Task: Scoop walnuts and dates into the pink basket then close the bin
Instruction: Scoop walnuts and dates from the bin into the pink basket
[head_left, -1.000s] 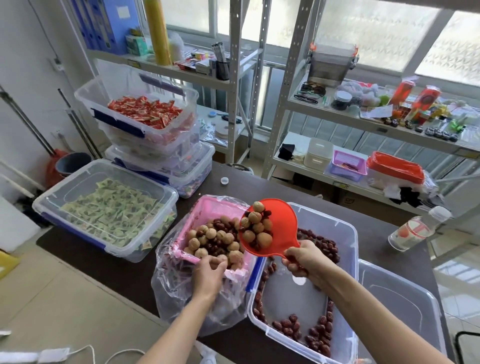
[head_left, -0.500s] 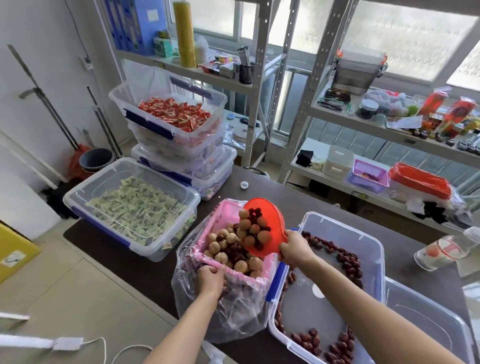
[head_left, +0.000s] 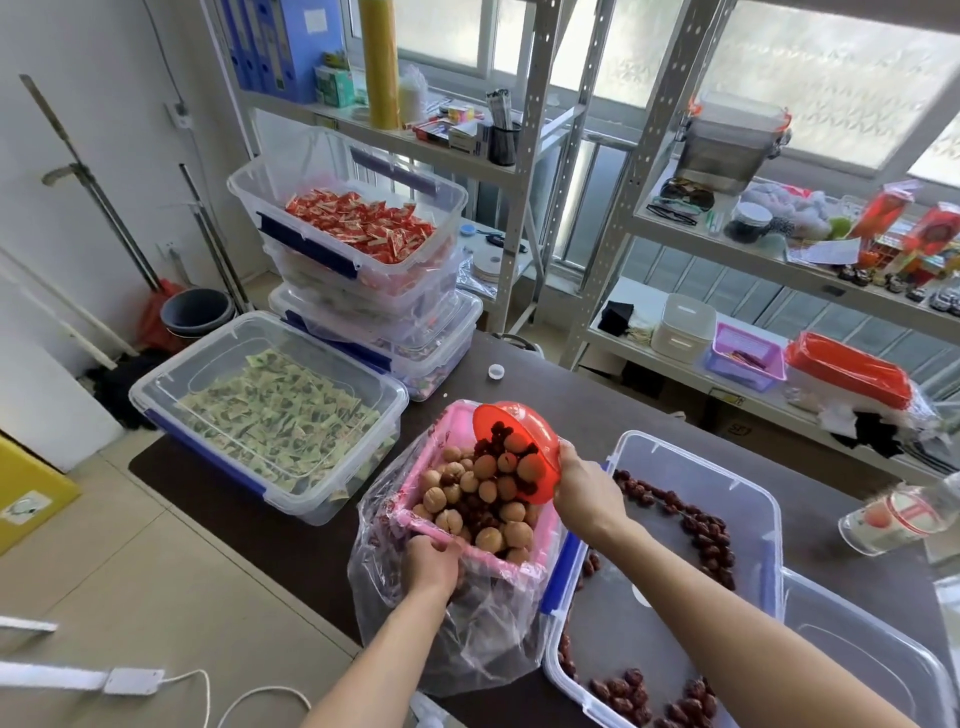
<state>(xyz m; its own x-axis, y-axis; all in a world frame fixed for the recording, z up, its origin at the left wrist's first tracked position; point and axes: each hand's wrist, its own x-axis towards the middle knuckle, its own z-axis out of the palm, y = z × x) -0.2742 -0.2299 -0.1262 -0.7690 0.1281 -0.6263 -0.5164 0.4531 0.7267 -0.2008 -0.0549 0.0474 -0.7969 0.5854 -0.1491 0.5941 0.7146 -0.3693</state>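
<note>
Pink basket (head_left: 452, 431), bag-wrapped, gripped by left hand (head_left: 431, 564); right hand (head_left: 584, 491) holds red scoop (head_left: 524, 441) beside open bin (head_left: 748, 499).

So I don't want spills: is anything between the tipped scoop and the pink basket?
Nothing visible: the red scoop, in the right hand, tips straight over the pink basket, already heaped; the left hand holds its near rim.

we see pink basket (head_left: 524, 562) heaped with walnuts (head_left: 470, 483) and dates (head_left: 475, 517), red scoop (head_left: 535, 447) tipped over it, clear bin (head_left: 748, 499) beside it open, dates along its edges
</note>
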